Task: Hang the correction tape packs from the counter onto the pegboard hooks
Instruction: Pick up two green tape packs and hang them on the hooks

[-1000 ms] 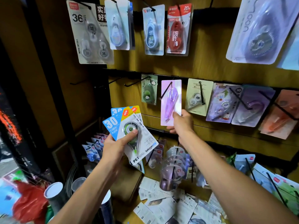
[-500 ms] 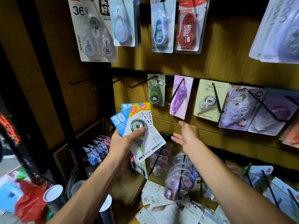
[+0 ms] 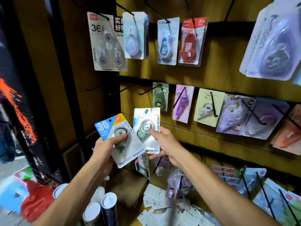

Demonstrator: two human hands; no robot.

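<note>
Head view takes in the wooden pegboard wall (image 3: pixel 228 51) first, with black hooks sticking out of dark rails in rows. On the top row hang a white 36-marked value pack (image 3: pixel 106 44), a pale blue pack (image 3: pixel 134 35), another blue pack (image 3: pixel 167 41) and a red pack (image 3: pixel 191 41); far right, a big lilac pack (image 3: pixel 273 46) swings close to the camera. The middle row carries a green pack (image 3: pixel 160 96), a purple pack (image 3: pixel 183 104), a cream card pack (image 3: pixel 208 107) and a lilac cartoon pack (image 3: pixel 234 115), then more packs blurred toward the right edge. To the left of the green pack, 3 bare hooks (image 3: pixel 125 90) stick out of that rail.

Below, the counter (image 3: pixel 128 186) holds loose printed packs (image 3: pixel 162 207) lying flat and white-capped tubes (image 3: pixel 108 204) standing at its left.

My left hand (image 3: pixel 105 147) grips a blue-and-yellow correction tape pack marked 30 (image 3: pixel 118 137), tilted to the right, with my thumb pressed across its blister. Whether more packs sit behind it I cannot tell.

My right hand (image 3: pixel 166 142) pinches a shiny silver correction tape pack (image 3: pixel 146 128) at its lower right side, thumb on the front, fingers behind, and holds it upright in front of the wall, just beside the 30 pack and below the green one. Its hang hole at the top is on no hook yet.
</note>
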